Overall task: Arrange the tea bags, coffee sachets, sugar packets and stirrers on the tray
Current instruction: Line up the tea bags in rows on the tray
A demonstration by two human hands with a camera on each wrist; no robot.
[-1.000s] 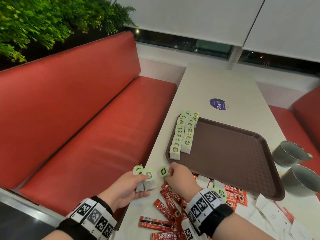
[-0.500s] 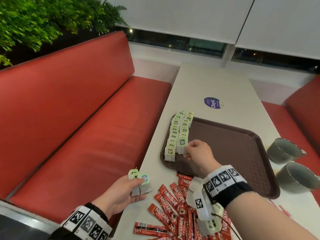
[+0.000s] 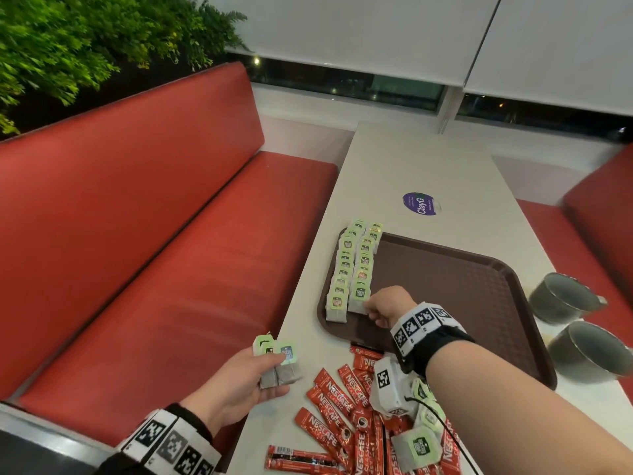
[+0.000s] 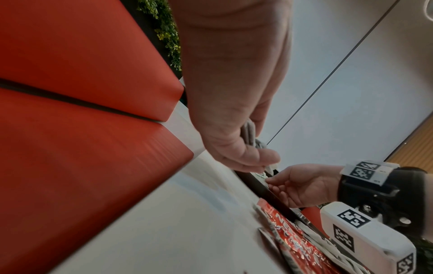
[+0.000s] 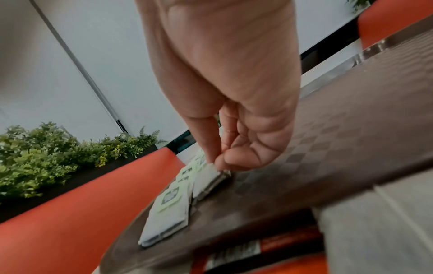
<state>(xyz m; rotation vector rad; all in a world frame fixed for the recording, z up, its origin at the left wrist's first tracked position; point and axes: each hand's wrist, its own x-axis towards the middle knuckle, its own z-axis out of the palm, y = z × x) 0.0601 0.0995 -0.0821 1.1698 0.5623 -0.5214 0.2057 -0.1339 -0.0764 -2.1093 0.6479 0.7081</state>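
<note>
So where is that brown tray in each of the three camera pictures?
Head: brown tray, centre-right on the table, tea bags lined along its left side.
Left wrist: only its dark near rim, below the right hand.
Right wrist: fills the right and lower middle.
Shared landmark: the right hand at the tea bag rows.

Right hand [image 3: 385, 305] pinches tea bag [image 3: 359, 298] on tray [image 3: 479, 303]

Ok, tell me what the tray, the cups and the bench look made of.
Tray: brown, probably moulded plastic, with a fine woven-look texture and raised rim. Cups: grey with a dull sheen, metal or glazed ceramic, unclear. Bench: red, smooth, softly glossy padding, likely vinyl or leather.
</note>
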